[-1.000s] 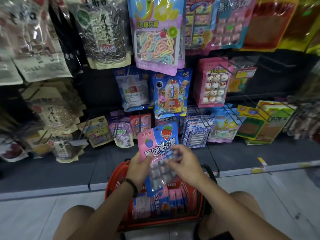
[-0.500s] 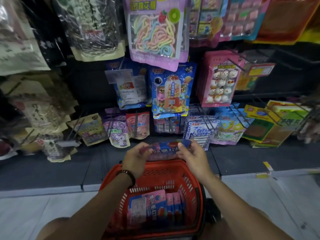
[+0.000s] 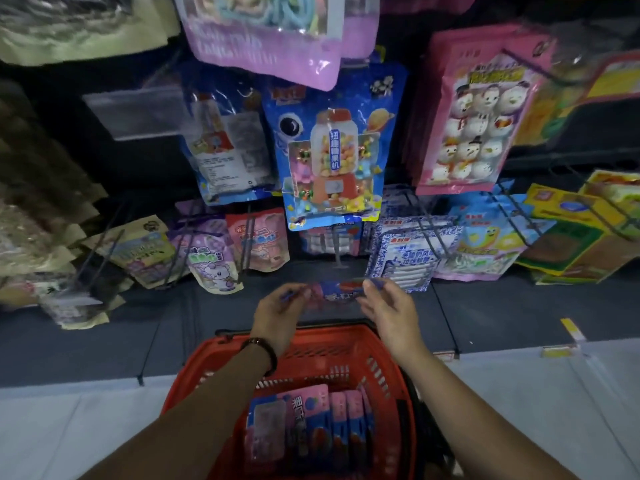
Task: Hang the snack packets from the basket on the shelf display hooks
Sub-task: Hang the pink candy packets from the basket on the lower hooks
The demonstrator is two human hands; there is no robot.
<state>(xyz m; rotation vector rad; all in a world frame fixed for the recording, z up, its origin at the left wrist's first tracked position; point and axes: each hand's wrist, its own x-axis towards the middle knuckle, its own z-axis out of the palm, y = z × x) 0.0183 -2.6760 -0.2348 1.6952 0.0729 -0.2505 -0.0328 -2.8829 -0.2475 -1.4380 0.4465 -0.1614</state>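
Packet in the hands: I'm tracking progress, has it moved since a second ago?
Yes. The packet went from over the basket forward past its far rim, toward the shelf.

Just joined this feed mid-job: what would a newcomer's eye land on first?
The red basket at bottom centre, with pink-and-blue packets standing in it. Just above it, the left hand and right hand pinch one blurred snack packet between them. Above that hang a bright blue gumball-machine packet and, to its right, a pink snowman packet.
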